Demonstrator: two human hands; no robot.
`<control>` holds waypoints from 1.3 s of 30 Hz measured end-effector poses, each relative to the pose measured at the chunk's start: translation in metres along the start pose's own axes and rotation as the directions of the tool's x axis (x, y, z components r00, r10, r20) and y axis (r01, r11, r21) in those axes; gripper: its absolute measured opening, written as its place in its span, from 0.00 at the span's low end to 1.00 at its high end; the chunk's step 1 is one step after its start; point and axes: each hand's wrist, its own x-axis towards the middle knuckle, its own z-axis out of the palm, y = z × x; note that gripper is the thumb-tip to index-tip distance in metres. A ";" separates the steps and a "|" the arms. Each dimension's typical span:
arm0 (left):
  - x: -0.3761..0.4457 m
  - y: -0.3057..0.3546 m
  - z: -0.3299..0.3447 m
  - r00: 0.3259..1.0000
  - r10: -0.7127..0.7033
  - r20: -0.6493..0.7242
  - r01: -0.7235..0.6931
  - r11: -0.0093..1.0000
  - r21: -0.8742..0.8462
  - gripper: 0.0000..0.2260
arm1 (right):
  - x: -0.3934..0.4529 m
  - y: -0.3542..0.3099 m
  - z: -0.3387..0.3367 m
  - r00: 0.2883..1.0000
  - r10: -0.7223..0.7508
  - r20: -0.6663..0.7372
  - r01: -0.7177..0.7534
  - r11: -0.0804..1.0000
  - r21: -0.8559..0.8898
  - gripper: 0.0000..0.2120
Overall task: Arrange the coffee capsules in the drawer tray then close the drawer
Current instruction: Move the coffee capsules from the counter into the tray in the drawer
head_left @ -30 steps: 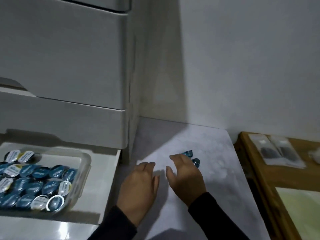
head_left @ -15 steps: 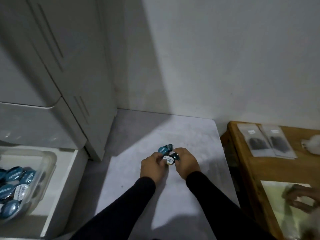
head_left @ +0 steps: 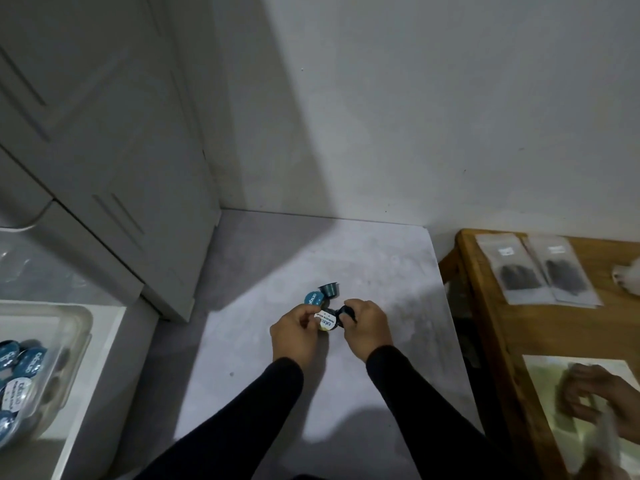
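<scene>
The left hand (head_left: 294, 332) is pinching a white-lidded capsule (head_left: 325, 321), and the right hand (head_left: 367, 325) is gripping a dark capsule (head_left: 345, 311). It is better to gather the two loose capsules (head_left: 322, 295) as well before carrying all to the tray (head_left: 81, 327).

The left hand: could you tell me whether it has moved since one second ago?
Yes. The left hand has closed in toward the right hand, further from the cabinet, and now grips a white-lidded capsule.

**Grey counter and wooden table**

The grey counter (head_left: 346, 258) carries two blue capsules (head_left: 322, 295) near its middle, one on its side and one with the narrow end up. Just beside it, on the right, the wooden table (head_left: 485, 320) carries two clear packets (head_left: 540, 271) side by side.
</scene>
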 end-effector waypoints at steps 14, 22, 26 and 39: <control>0.000 -0.015 -0.013 1.000 -0.011 -0.021 0.010 0.999 -0.053 0.07 | -0.005 -0.002 -0.008 0.998 -0.034 -0.056 0.040 0.993 0.109 0.14; -0.002 -0.022 -0.021 1.000 0.016 0.024 -0.015 1.000 -0.024 0.07 | 0.000 0.005 -0.003 0.988 0.013 -0.157 -0.006 0.999 0.041 0.11; -0.004 -0.023 -0.024 0.999 0.029 0.026 -0.029 0.999 -0.020 0.08 | -0.002 0.003 -0.004 0.987 0.068 -0.146 -0.053 0.993 0.105 0.11; -0.017 -0.015 -0.040 0.995 0.042 0.092 -0.029 0.990 -0.137 0.07 | -0.014 -0.013 -0.004 0.973 0.188 -0.135 -0.106 0.881 0.461 0.10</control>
